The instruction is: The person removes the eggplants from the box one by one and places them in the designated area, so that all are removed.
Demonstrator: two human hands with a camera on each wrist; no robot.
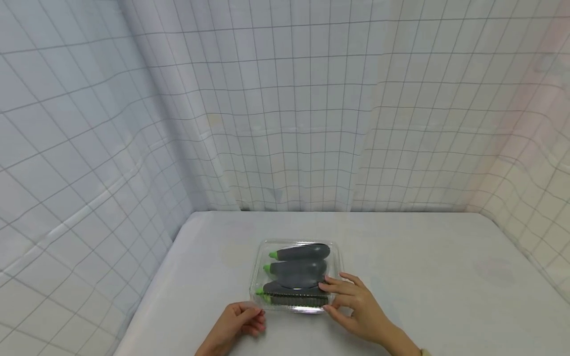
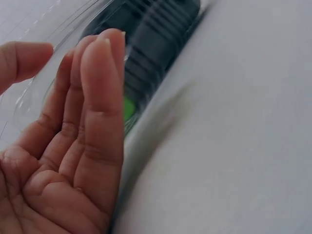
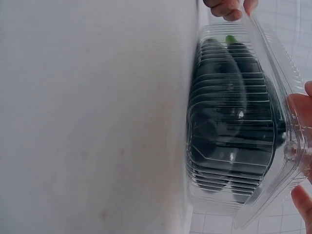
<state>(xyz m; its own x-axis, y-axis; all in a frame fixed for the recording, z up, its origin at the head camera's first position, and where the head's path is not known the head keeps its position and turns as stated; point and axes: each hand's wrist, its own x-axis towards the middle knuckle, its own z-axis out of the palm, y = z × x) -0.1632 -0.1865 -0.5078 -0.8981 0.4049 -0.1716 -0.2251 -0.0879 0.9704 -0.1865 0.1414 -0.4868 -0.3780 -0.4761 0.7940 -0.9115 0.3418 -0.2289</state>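
Observation:
A clear plastic clamshell box (image 1: 257,277) lies on the white table, holding three dark eggplants (image 1: 297,267) with green stems to the left. At the box's near left corner, my left hand (image 1: 238,321) pinches the rim between thumb and index finger; its other fingers are bent loosely, palm toward the camera in the left wrist view. My right hand (image 1: 356,306) holds the near right corner, thumb at the front edge and fingers spread over the lid. The right wrist view shows the ribbed front wall (image 3: 229,122) and the flat rim meeting the fingers (image 3: 300,105).
A white cloth covers the table (image 1: 414,262). Behind and to both sides hang white curtains (image 1: 294,109) with a dark grid pattern. The box sits near the table's middle, close to the person.

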